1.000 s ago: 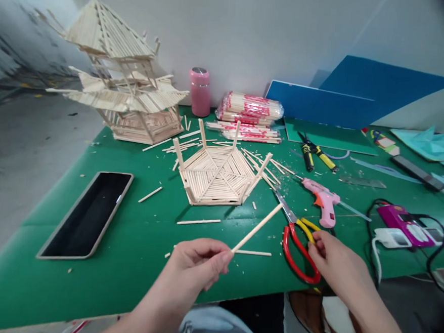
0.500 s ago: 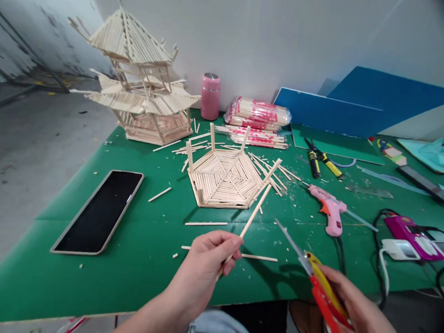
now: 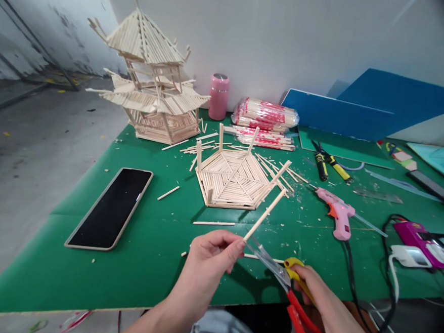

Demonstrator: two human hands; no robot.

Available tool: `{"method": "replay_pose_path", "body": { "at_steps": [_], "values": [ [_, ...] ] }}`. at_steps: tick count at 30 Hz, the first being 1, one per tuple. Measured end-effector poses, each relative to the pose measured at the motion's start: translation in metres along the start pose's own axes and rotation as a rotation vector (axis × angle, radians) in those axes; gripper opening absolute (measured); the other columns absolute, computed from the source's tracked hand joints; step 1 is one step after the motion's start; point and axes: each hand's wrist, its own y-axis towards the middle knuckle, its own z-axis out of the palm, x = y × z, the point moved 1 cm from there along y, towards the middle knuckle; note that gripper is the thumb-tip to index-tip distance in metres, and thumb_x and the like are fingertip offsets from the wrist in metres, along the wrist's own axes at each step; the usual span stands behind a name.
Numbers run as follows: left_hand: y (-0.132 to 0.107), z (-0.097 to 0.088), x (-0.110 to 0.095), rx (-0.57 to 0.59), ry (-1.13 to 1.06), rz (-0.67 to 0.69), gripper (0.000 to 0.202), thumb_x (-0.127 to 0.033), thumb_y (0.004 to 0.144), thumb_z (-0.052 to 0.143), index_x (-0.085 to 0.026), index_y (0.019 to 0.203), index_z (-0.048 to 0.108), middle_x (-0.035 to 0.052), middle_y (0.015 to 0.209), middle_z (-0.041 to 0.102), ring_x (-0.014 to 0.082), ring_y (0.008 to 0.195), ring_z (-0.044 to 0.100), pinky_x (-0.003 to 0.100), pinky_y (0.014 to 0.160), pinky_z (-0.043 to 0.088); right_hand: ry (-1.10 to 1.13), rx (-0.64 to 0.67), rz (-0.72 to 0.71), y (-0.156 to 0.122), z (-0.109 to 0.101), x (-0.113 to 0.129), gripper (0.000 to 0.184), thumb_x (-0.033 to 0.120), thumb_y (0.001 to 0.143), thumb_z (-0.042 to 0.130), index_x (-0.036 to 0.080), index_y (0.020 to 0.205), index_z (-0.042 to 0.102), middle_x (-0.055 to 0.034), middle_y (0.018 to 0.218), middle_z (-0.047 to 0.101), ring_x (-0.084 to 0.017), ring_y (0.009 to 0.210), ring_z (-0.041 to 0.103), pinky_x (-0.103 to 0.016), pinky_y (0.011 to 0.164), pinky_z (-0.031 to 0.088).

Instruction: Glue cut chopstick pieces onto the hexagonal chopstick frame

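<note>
Pinched between the thumb and fingers of my left hand is a thin wooden stick, slanting up to the right. My right hand grips scissors with red and yellow handles. Their blades are parted and reach the stick just beyond my left fingertips. Past my hands lies a hexagonal stick base with short posts standing at its corners. One loose stick rests in front of the base, and another lies partly behind my left hand and the scissors.
A stick pagoda stands at the back left, near a pink flask and bagged sticks. A phone lies left. To the right are a pink glue gun, pliers and a purple power strip.
The scissors have swung left and opened, bringing their blades to the stick. My left hand still holds the stick. The whole view has shifted, with the table things appearing further right.
</note>
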Motion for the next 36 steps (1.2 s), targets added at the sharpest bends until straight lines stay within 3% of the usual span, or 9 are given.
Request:
{"method": "replay_pose_path", "body": {
  "at_steps": [3,11,19,22,27,33,36],
  "values": [
    [-0.001,-0.001,0.000,0.008,0.069,0.049,0.011,-0.024,0.070,0.065,-0.014,0.066,0.065,0.0007,0.062,0.058,0.0072,0.052,0.042,0.019,0.047,0.030,-0.037,0.018,0.009,0.004,0.000,0.008,0.072,0.025,0.058,0.060,0.021,0.126,0.038,-0.0107,0.117,0.056,-0.026,0.100,0.058,-0.030,0.077,0.051],
    [-0.002,-0.001,-0.004,0.019,0.196,0.116,0.011,-0.023,0.069,0.064,-0.014,0.063,0.067,0.0012,0.061,0.055,0.0090,0.053,0.043,0.020,0.046,0.031,0.034,-0.071,-0.011,0.006,0.008,0.021,0.070,0.022,0.053,0.059,0.027,0.120,0.041,-0.0060,0.103,0.062,-0.026,0.093,0.060,-0.026,0.058,0.051],
    [-0.002,-0.002,-0.006,0.062,0.250,0.205,0.012,-0.021,0.071,0.061,-0.014,0.063,0.067,0.0036,0.063,0.059,0.0126,0.059,0.051,0.022,0.053,0.039,0.059,0.055,0.130,0.010,0.005,0.034,0.061,0.027,0.059,0.059,0.023,0.117,0.040,-0.0046,0.091,0.063,-0.021,0.083,0.062,-0.026,0.064,0.051],
    [-0.002,-0.001,-0.006,0.075,0.352,0.323,0.012,-0.018,0.073,0.059,-0.014,0.063,0.065,0.0046,0.064,0.060,0.0133,0.059,0.054,0.022,0.052,0.041,0.033,0.100,0.120,0.011,0.005,0.037,0.059,0.033,0.062,0.059,0.019,0.116,0.041,-0.0071,0.091,0.063,-0.021,0.081,0.062,-0.027,0.068,0.051],
    [-0.006,0.005,-0.012,0.071,0.605,0.635,0.016,-0.010,0.074,0.054,-0.014,0.060,0.060,0.0056,0.063,0.060,0.0132,0.059,0.057,0.021,0.052,0.044,0.051,-0.008,0.111,0.008,0.012,0.038,0.057,0.038,0.068,0.054,0.015,0.118,0.039,-0.0118,0.099,0.062,-0.023,0.086,0.061,-0.031,0.072,0.050],
    [-0.010,0.014,-0.021,0.065,0.707,0.896,0.015,-0.003,0.073,0.052,-0.014,0.066,0.058,0.0061,0.066,0.062,0.0110,0.063,0.059,0.017,0.056,0.048,0.176,0.019,-0.023,0.012,0.011,0.045,0.027,0.025,0.073,0.048,0.020,0.099,0.042,-0.0064,0.088,0.064,-0.019,0.087,0.061,-0.023,0.064,0.050],
    [-0.010,0.015,-0.022,0.034,0.720,0.995,0.013,-0.002,0.071,0.053,-0.014,0.069,0.059,0.0062,0.065,0.062,0.0116,0.062,0.059,0.018,0.055,0.049,0.275,0.015,-0.043,0.015,0.010,0.050,0.028,0.020,0.073,0.045,0.020,0.101,0.039,-0.0016,0.072,0.062,-0.018,0.081,0.062,-0.020,0.055,0.047]
  ]
}}
